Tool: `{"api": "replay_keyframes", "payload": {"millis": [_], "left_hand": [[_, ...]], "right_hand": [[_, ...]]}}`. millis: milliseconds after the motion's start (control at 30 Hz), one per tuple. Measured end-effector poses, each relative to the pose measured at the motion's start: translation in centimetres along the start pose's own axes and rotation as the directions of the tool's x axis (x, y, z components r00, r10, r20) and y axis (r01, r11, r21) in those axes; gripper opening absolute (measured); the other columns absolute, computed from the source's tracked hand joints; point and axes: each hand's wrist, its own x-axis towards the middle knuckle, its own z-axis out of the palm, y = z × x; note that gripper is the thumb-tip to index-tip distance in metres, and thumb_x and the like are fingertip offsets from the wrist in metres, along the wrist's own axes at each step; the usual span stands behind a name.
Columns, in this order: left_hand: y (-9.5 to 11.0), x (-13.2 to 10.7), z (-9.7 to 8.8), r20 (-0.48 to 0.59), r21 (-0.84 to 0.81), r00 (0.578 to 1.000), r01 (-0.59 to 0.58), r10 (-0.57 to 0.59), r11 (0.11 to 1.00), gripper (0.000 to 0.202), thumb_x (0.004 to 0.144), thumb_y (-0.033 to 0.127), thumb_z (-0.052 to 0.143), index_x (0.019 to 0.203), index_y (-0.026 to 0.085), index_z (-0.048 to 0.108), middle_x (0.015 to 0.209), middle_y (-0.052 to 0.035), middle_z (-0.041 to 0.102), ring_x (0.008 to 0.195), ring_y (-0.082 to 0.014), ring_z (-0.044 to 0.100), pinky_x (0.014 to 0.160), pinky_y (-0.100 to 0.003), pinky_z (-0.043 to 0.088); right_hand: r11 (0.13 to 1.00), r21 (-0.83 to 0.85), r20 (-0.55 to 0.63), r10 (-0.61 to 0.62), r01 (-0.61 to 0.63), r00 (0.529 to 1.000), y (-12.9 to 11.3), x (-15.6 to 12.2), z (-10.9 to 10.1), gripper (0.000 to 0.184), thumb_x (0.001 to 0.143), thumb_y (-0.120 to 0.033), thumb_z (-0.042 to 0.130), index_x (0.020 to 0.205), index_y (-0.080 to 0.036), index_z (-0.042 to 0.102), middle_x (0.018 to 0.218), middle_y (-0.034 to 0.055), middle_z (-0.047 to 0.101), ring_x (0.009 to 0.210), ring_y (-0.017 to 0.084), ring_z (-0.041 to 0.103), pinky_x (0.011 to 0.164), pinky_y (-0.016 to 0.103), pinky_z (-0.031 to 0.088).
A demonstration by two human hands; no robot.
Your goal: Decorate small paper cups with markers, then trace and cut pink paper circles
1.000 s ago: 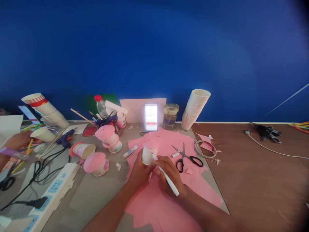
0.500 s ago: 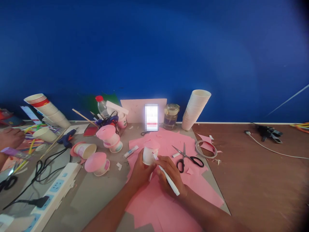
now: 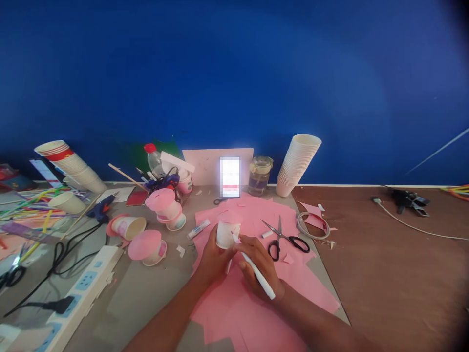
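Note:
My left hand (image 3: 216, 256) is wrapped round a small white paper cup (image 3: 224, 235), held over pink paper sheets (image 3: 252, 313). Between the fingers of my right hand (image 3: 258, 264) is a white marker (image 3: 259, 276), its tip at the cup's side. Black-handled scissors (image 3: 281, 236) lie spread on the paper to the right, beside a small white cap (image 3: 267, 235). A glue stick (image 3: 198, 229) rests left of the cup. Farther left stand paper cups with pink paper brims, one (image 3: 147, 247) near and another (image 3: 165, 208) behind it.
A tall cup stack (image 3: 298, 166) leans by a glass jar (image 3: 260, 176) at the back. A lit phone (image 3: 230, 177) stands upright between jar and bottle (image 3: 154, 159). On the left are a power strip (image 3: 86, 288) and a glue gun (image 3: 100, 208); a tape roll (image 3: 313, 226) lies right.
My right hand and the marker have shifted very slightly at the cup. A co-worker's hand at the far left has gone out of view.

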Motion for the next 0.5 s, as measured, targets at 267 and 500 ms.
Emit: {"api": "replay_keyframes", "payload": {"millis": [267, 500], "left_hand": [[0.0, 0.1, -0.2, -0.008, 0.052, 1.0, -0.002, 0.002, 0.999, 0.055, 0.073, 0.036, 0.068, 0.12, 0.02, 0.043, 0.11, -0.0082, 0.06, 0.097, -0.0224, 0.057, 0.084, -0.036, 0.046], [1.0, 0.0, 0.0, -0.064, -0.078, 0.997, 0.036, -0.041, 0.996, 0.048, 0.071, 0.036, 0.069, 0.111, 0.017, 0.049, 0.094, -0.0057, 0.062, 0.085, -0.0202, 0.058, 0.074, -0.031, 0.047]], "right_hand": [[1.0, 0.026, -0.005, -0.008, 0.008, 1.0, 0.3, -0.3, 0.1, 0.03, 0.093, -0.025, 0.041, 0.121, -0.02, 0.051, 0.105, 0.0144, 0.058, 0.104, 0.025, 0.056, 0.082, 0.041, 0.052], [0.999, 0.048, -0.003, 0.022, -0.022, 1.0, 0.2, -0.3, 0.3, 0.032, 0.094, -0.024, 0.04, 0.124, -0.022, 0.05, 0.107, 0.0131, 0.06, 0.102, 0.024, 0.056, 0.081, 0.041, 0.053]]}}
